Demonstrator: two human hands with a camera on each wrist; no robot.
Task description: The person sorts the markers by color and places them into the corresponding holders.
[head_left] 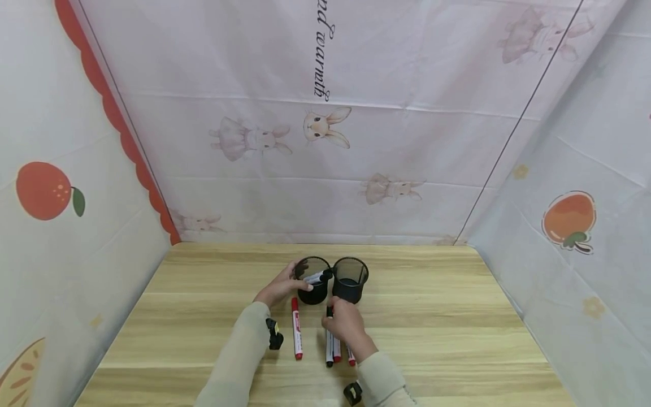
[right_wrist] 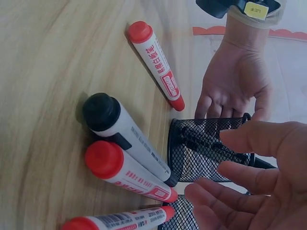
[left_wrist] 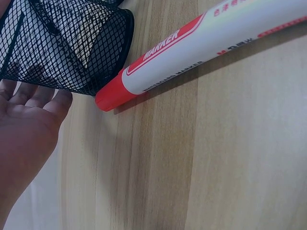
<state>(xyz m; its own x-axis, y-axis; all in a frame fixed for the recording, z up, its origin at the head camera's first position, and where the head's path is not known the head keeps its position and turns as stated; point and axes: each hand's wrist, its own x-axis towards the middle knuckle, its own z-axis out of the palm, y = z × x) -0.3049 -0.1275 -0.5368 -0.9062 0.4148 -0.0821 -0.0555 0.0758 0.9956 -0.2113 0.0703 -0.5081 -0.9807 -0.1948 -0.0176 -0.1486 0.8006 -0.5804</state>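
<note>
My left hand (head_left: 281, 286) grips a black mesh pen cup (head_left: 313, 297), thumb at the rim and fingers round its side. Inside that cup leans a black-capped marker (head_left: 316, 277). Beside it stands a second mesh cup (head_left: 349, 292) with no marker showing in it. My right hand (head_left: 347, 323) hovers over the markers in front of the cups, its fingers loosely bent around nothing in the right wrist view. Under it lie a black marker (right_wrist: 127, 136), a red marker (right_wrist: 132, 175) touching it, and another red marker (right_wrist: 122, 220).
A separate red marker (head_left: 297, 329) lies left of the group, its far end close to the left cup's base. The wooden table (head_left: 447, 328) is bordered by printed cloth walls (head_left: 325, 209) at the back and both sides.
</note>
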